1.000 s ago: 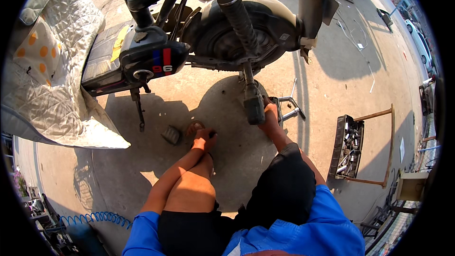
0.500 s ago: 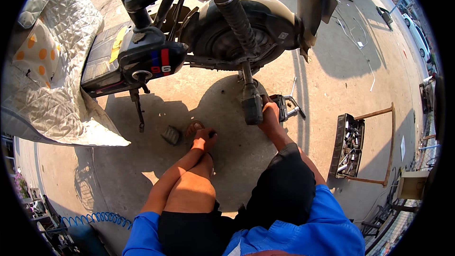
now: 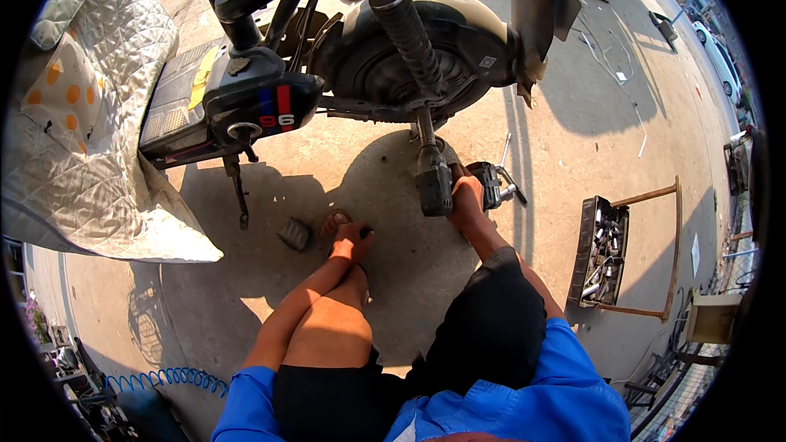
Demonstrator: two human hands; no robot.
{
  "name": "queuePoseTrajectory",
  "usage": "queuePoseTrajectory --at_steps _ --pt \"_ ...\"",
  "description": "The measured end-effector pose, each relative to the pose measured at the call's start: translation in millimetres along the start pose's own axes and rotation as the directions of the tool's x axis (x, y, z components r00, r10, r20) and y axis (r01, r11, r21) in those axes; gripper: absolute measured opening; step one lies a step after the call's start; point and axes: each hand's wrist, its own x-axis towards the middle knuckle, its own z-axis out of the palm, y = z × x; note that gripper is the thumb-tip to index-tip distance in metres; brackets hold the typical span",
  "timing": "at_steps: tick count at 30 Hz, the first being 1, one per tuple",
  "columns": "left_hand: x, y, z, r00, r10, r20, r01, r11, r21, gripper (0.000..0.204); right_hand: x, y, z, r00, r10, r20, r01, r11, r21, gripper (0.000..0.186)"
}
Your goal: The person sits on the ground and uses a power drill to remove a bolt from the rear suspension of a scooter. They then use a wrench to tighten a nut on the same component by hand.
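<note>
My right hand (image 3: 467, 199) is wrapped round the handle of a cordless impact wrench (image 3: 433, 184), whose dark battery (image 3: 488, 185) sticks out to the right of the hand. The wrench's nose points away from me, at the lower end of a coil-spring shock absorber (image 3: 407, 37) beside the rear wheel (image 3: 360, 65) of a black electric scooter (image 3: 266, 106). Whether a socket sits on a nut there is too hidden to tell. My left hand (image 3: 352, 243) is closed in front of my left knee, above my sandalled foot. A dark spot shows at its fingers, too small to name.
A tray of sockets and metal tools (image 3: 600, 252) with a wooden frame lies right. A T-shaped wrench (image 3: 511, 172) rests on the concrete beyond the battery. At left, a quilted cover (image 3: 123, 188) drapes beside the scooter; a grey block (image 3: 293, 234) lies by my foot. A blue coiled hose (image 3: 168, 376) is lower left.
The quilted cover's lower edge has shifted slightly downward. My hands and the impact wrench stay in nearly the same place.
</note>
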Motion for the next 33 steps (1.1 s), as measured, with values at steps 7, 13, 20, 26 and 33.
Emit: queuePoseTrajectory --at_steps 7,13,20,26,33 --pt "-2 15 -10 0.999 0.027 -0.017 -0.026 0.998 0.063 0.020 0 0 0 1.000 0.002 -0.003 -0.002 1.000 0.008 0.025" --pt "0 10 -7 1.000 0.011 -0.015 -0.011 1.000 0.025 0.020 -1 0 1 0.999 -0.025 -0.043 0.025 1.000 0.002 0.026" --pt "-3 19 -14 0.999 0.032 -0.030 -0.030 0.997 0.065 0.019 -1 0 3 0.999 -0.023 -0.041 0.024 1.000 0.008 0.027" --pt "-1 2 -2 0.997 0.059 -0.057 -0.056 0.997 0.053 0.020 -1 2 4 0.999 -0.027 -0.030 0.027 1.000 0.008 0.028" --pt "-2 2 -1 0.994 0.075 -0.083 -0.069 0.995 0.068 0.020 -1 4 6 0.997 -0.055 -0.058 0.055 0.998 0.004 0.028"
